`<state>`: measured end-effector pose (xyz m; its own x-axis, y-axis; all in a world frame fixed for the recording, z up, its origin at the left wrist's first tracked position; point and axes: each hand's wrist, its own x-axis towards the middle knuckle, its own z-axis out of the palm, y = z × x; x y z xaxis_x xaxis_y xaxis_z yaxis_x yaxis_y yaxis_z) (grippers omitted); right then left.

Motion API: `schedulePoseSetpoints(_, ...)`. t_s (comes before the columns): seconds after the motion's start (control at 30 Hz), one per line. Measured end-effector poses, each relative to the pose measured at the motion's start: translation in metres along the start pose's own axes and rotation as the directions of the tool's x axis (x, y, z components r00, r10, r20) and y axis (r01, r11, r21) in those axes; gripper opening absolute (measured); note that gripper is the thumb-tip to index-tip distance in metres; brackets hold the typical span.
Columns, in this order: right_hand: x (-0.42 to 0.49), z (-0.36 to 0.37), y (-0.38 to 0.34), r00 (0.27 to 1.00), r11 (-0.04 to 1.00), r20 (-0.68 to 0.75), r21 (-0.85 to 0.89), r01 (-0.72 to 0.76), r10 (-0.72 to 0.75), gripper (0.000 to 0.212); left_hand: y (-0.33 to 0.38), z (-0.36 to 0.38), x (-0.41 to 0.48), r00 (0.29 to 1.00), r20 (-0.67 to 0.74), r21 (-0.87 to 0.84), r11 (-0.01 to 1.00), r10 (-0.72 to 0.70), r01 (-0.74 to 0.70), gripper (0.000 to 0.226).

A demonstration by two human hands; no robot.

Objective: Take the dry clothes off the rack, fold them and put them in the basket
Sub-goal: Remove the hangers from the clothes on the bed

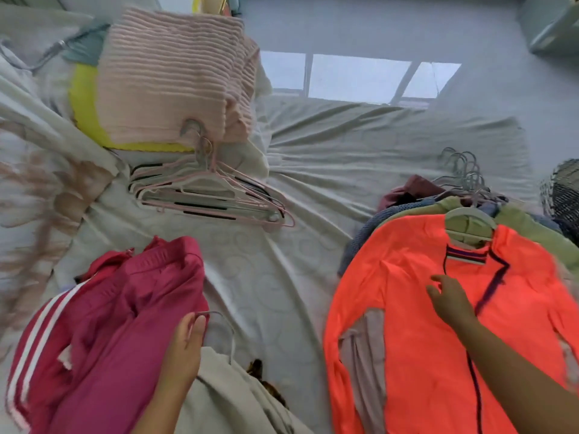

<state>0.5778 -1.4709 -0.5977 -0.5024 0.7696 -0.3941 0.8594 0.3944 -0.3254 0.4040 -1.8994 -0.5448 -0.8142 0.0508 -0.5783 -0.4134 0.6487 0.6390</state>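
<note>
A bright orange jacket (416, 324) lies spread on the bed at the right, still on a pale hanger (470, 220). My right hand (449, 300) rests on its chest with fingers loosely spread. At the lower left lies a magenta track garment (103, 324) with white stripes. My left hand (188, 346) pinches the hook of a thin wire hanger (224, 330) beside it. A folded pink ribbed sweater (169, 76) tops a yellow basket (83, 101) at the upper left.
A pile of empty pink and white hangers (213, 195) lies mid-bed. More clothes on hangers (463, 180) are stacked behind the orange jacket. A dark mesh object (564, 195) sits at the right edge. A beige garment (232, 396) lies near the bottom centre on the wrinkled sheet (313, 170).
</note>
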Motion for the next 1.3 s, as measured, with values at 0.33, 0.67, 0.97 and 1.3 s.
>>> schedulePoseSetpoints(0.33,0.128,-0.102,0.095,0.996,0.981,-0.057,-0.188,0.056,-0.068,0.032,0.016,0.168,-0.110,0.843,0.261,-0.388,0.749,-0.470,0.537,0.033)
schedulePoseSetpoints(0.67,0.182,-0.089,0.081,0.998,0.962,0.016,-0.268,0.058,-0.055,0.056,0.030,0.210,-0.138,0.789,0.206,-0.283,0.736,-0.579,0.615,0.019)
schedulePoseSetpoints(0.97,0.067,-0.132,0.042,0.809,0.845,0.285,0.331,0.420,-0.514,0.015,0.067,0.194,-0.183,0.978,0.136,-0.288,0.938,-0.159,0.193,0.009)
schedulePoseSetpoints(1.3,-0.113,-0.274,-0.050,0.642,0.702,0.314,0.468,0.537,-0.700,0.024,0.189,0.129,-0.197,0.691,-0.062,0.222,0.685,0.720,-0.693,0.081)
